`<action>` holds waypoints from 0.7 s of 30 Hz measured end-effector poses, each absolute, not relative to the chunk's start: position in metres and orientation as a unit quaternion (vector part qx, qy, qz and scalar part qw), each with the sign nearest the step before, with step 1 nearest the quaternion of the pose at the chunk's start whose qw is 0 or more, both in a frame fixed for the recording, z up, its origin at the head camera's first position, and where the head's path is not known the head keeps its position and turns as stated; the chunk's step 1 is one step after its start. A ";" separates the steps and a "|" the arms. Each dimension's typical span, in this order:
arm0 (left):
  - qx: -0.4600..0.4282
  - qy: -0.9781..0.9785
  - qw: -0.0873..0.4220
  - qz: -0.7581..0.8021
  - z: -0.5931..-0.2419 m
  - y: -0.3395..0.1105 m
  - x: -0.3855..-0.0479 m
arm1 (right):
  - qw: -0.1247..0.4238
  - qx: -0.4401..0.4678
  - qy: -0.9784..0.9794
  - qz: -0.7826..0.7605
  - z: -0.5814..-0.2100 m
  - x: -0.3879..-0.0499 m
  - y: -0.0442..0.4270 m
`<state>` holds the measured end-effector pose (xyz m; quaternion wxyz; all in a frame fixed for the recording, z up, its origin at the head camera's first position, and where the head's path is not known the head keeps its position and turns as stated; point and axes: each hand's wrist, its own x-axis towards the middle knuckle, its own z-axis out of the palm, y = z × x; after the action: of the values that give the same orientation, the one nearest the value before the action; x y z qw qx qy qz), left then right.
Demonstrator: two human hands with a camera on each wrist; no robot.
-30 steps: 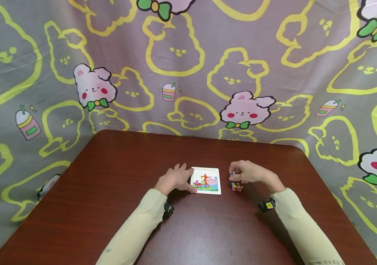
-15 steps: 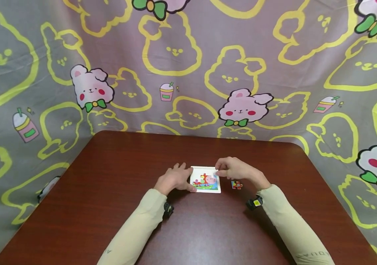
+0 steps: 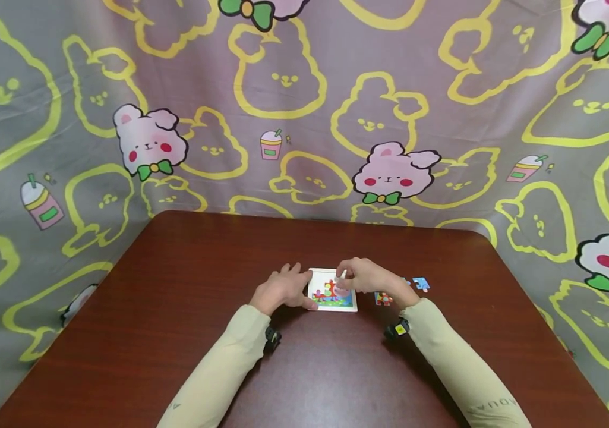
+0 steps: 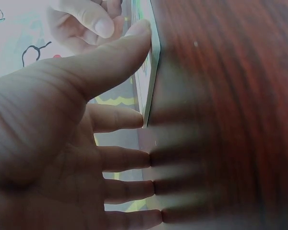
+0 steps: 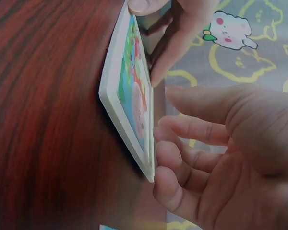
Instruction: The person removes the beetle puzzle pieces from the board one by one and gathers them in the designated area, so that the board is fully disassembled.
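A white-framed jigsaw puzzle (image 3: pixel 330 308) with a cartoon picture lies on the table. At its left side rests my left hand (image 3: pixel 281 289), fingers spread on the table and thumb over the frame; the left wrist view shows the thumb (image 4: pixel 117 52) on the frame edge. My right hand (image 3: pixel 365 276) is over the upper right of the puzzle, fingers bent and thumb near them, as the right wrist view also shows for the hand (image 5: pixel 249 143). No piece can be made out between its fingertips. Right of the frame lies a red and blue puzzle piece (image 3: pixel 383 298).
Another blue piece (image 3: pixel 420 284) lies farther right, and a small bit of blue piece (image 3: pixel 406 280) shows beside the right wrist. The dark red-brown table (image 3: pixel 304 368) ends at the back near a patterned cloth (image 3: pixel 309 131).
My right hand has moved left from the loose pieces, where it pinched a blue puzzle piece, to over the puzzle. This uncovers pieces on the right. My left hand stays in place.
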<state>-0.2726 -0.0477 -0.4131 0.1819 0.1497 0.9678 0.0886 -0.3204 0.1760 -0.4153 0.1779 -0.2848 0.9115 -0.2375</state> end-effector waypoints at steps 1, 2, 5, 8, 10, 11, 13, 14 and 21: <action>0.149 0.968 0.182 0.089 -0.413 -0.048 -0.273 | 0.175 -0.286 0.913 -0.234 -0.415 -0.321 0.175; 0.149 0.968 0.183 0.090 -0.413 -0.048 -0.273 | 0.173 -0.285 0.914 -0.231 -0.416 -0.321 0.174; 0.149 0.968 0.181 0.091 -0.412 -0.048 -0.273 | 0.175 -0.284 0.914 -0.230 -0.417 -0.322 0.171; 0.150 0.969 0.174 0.087 -0.412 -0.048 -0.273 | 0.176 -0.283 0.914 -0.230 -0.419 -0.321 0.168; 0.152 0.971 0.167 0.082 -0.413 -0.048 -0.273 | 0.178 -0.281 0.914 -0.232 -0.421 -0.321 0.166; 0.152 0.971 0.168 0.081 -0.413 -0.047 -0.273 | 0.179 -0.276 0.915 -0.232 -0.422 -0.320 0.165; 0.151 0.970 0.170 0.081 -0.414 -0.047 -0.273 | 0.185 -0.266 0.917 -0.233 -0.423 -0.318 0.163; 0.150 0.970 0.171 0.083 -0.414 -0.047 -0.273 | 0.186 -0.260 0.919 -0.232 -0.424 -0.317 0.162; 0.150 0.970 0.171 0.088 -0.414 -0.046 -0.273 | 0.179 -0.251 0.927 -0.214 -0.421 -0.313 0.158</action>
<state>-0.2733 -0.0465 -0.4137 0.1712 0.1495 0.9698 0.0881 -0.3127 0.1578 -0.4209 0.1786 -0.2509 0.9269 -0.2144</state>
